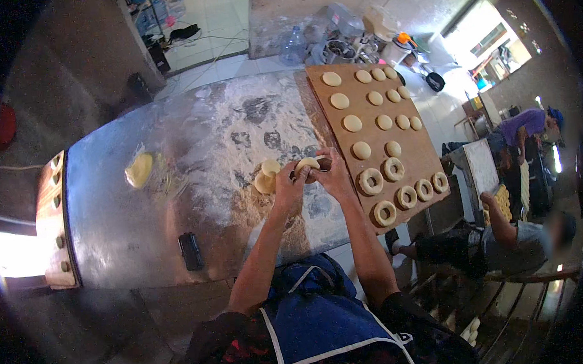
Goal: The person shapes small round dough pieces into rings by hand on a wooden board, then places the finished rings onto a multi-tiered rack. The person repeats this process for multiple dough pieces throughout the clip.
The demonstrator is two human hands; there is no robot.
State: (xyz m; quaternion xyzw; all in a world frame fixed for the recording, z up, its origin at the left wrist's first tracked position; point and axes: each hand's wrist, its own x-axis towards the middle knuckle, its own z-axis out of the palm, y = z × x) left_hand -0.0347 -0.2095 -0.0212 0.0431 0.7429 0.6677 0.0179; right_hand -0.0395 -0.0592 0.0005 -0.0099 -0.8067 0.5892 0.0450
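Observation:
Between my two hands, above the floured metal table (194, 153), is a small piece of pale dough (308, 163). My left hand (288, 185) has its fingers closed on the dough's left side. My right hand (334, 177) grips it from the right, fingers curled round it. Just left of my left hand, a few dough rounds (264, 181) lie together on the table. To the right, a wooden board (367, 153) carries rows of flat dough rounds (352, 123) and, at its near end, several dough rings (370, 181).
A dark phone-like object (190, 251) lies at the table's near edge, and a dough lump (139, 170) sits farther left. Another board (56, 222) stands at the left end. Two co-workers (518, 238) are at the right. Pots and a plastic bottle (293, 46) stand beyond the table.

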